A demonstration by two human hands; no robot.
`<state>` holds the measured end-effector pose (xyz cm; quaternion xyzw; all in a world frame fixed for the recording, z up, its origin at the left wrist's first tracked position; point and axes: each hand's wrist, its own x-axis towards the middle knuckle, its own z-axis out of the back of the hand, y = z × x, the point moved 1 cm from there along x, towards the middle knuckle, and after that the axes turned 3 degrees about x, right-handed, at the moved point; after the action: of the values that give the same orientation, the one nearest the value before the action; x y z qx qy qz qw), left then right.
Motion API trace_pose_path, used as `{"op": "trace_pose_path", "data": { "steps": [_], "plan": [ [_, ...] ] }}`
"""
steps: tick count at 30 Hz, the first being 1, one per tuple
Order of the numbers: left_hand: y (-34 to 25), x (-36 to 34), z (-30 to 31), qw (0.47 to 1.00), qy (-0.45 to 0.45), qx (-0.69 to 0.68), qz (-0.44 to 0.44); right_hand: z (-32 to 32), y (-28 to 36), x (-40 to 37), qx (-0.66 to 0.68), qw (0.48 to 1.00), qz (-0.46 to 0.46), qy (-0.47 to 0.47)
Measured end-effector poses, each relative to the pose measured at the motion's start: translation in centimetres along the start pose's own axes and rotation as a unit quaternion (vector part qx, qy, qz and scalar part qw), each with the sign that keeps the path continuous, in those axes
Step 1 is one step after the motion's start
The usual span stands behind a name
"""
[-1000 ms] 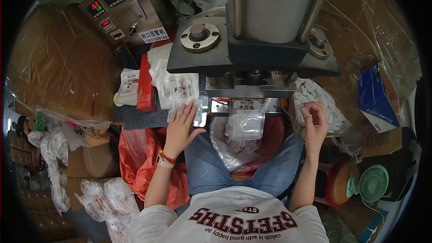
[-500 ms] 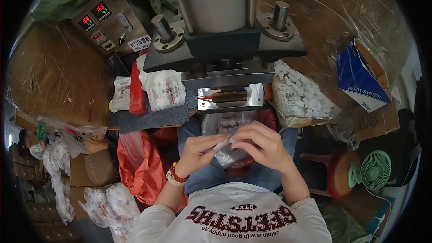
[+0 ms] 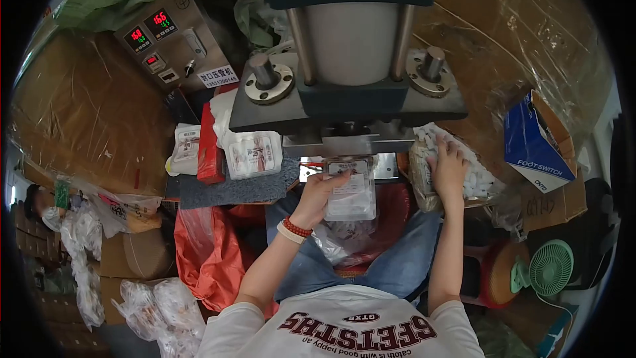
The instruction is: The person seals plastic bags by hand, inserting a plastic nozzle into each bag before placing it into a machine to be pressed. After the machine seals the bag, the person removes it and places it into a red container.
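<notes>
My left hand (image 3: 315,199) is closed on the edge of a clear plastic pouch (image 3: 351,197) with dark print near its top. It holds the pouch in front of the heated press (image 3: 344,142), over my lap. My right hand (image 3: 449,171) reaches into a pile of small white plastic pieces (image 3: 476,176), fingers stretched out and touching them. Whether a piece sits under the fingertips is hidden. The pieces lie in an open wrapped carton (image 3: 422,185) right of the press. More loose pouches (image 3: 344,231) lie below the held one, between my legs.
A stack of printed pouches (image 3: 254,154) and a red box (image 3: 211,146) rest on a grey mat (image 3: 242,190) at left. Behind them stands a control box (image 3: 173,43) with lit digits. A blue foot-switch box (image 3: 538,146) and green fan (image 3: 551,267) are at right.
My hands were together over my lap, fingering a small piece of plastic. They have parted: the left now holds the pouch near the press, the right has moved to the white pieces.
</notes>
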<state>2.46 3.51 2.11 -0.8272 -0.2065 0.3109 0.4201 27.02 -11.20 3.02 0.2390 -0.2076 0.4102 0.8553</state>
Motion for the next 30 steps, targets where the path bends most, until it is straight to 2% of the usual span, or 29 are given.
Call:
{"op": "trace_pose_path", "data": {
  "steps": [2,4,5,6,7,8,9,10,11,12,13,14,15,16,17,18,19,20,21,22,23,25,27,30],
  "plan": [
    [0.2,0.1,-0.2,0.998,-0.022,0.049,-0.030,-1.3,0.2,0.1,-0.005,0.995,-0.014,0.100],
    [-0.4,-0.1,0.5,0.999,-0.030,0.026,-0.012,-1.5,0.7,-0.5,0.004,0.995,0.015,0.096],
    [-1.2,-0.1,1.3,0.989,-0.024,0.141,0.026,-1.3,0.8,-0.6,0.005,0.996,0.037,0.084],
    [-2.3,-0.4,1.7,0.965,-0.016,0.253,0.063,-1.1,0.8,-0.3,0.061,0.995,0.024,0.082],
    [-3.3,-1.0,2.7,0.963,-0.047,0.267,-0.002,-0.9,0.6,-0.1,0.060,0.994,0.027,0.081],
    [-4.4,-1.5,4.3,0.888,-0.149,0.426,-0.089,-0.8,0.3,-0.1,0.076,0.994,0.009,0.077],
    [-5.3,-2.0,5.8,0.770,-0.243,0.565,-0.171,-0.6,0.2,-0.1,0.091,0.993,-0.010,0.074],
    [-5.6,-2.4,7.3,0.616,-0.278,0.700,-0.233,-0.3,0.3,-0.1,0.090,0.993,-0.011,0.075],
    [-5.3,-2.8,9.0,0.432,-0.299,0.802,-0.285,0.1,0.6,0.0,0.132,0.989,-0.041,0.046],
    [-3.6,-3.0,11.7,0.493,-0.228,0.799,-0.259,0.5,0.8,0.1,0.174,0.982,-0.070,0.016],
    [-3.4,-4.4,11.7,0.516,-0.172,0.796,-0.265,0.9,1.0,0.1,0.174,0.982,-0.070,0.016],
    [-3.1,-5.6,11.3,0.537,-0.114,0.790,-0.271,1.3,1.0,-0.2,0.248,0.962,-0.114,0.014],
    [-2.7,-6.4,11.2,0.538,-0.111,0.775,-0.313,1.8,1.1,-0.5,0.319,0.934,-0.159,0.013],
    [-2.2,-7.0,11.5,0.539,-0.108,0.776,-0.310,2.4,1.8,-0.7,0.318,0.934,-0.162,0.015],
    [-1.7,-7.5,12.2,0.576,-0.135,0.743,-0.312,3.0,3.1,-1.1,0.504,0.849,-0.160,0.006],
    [-1.4,-7.8,12.5,0.612,-0.161,0.708,-0.314,3.9,4.8,-1.5,0.668,0.729,-0.152,-0.006],
    [-2.5,-8.6,9.8,0.685,-0.196,0.635,-0.298,5.5,6.9,-1.8,0.719,0.682,-0.133,0.031],
    [-2.1,-8.6,8.8,0.686,-0.192,0.634,-0.299,6.5,8.5,-2.4,0.742,0.656,-0.126,0.059],
    [-1.7,-8.6,8.1,0.755,-0.187,0.554,-0.296,7.3,9.7,-3.1,0.764,0.629,-0.118,0.085],
    [-1.4,-8.5,7.3,0.816,-0.180,0.468,-0.288,7.4,10.4,-4.0,0.752,0.642,-0.078,0.127],
    [-1.2,-8.4,6.1,0.817,-0.174,0.468,-0.289,7.3,10.9,-4.8,0.737,0.654,-0.040,0.169],
    [-1.3,-8.8,3.1,0.778,-0.107,0.471,-0.402,6.7,12.8,-5.3,0.651,0.735,0.105,0.157],
    [-2.0,-9.6,0.6,0.758,-0.078,0.491,-0.422,6.5,13.8,-5.7,0.518,0.824,0.193,0.122],
    [-2.2,-10.1,-1.3,0.760,-0.025,0.495,-0.420,7.7,12.7,-5.6,0.531,0.816,0.195,0.120]
  ]
}}
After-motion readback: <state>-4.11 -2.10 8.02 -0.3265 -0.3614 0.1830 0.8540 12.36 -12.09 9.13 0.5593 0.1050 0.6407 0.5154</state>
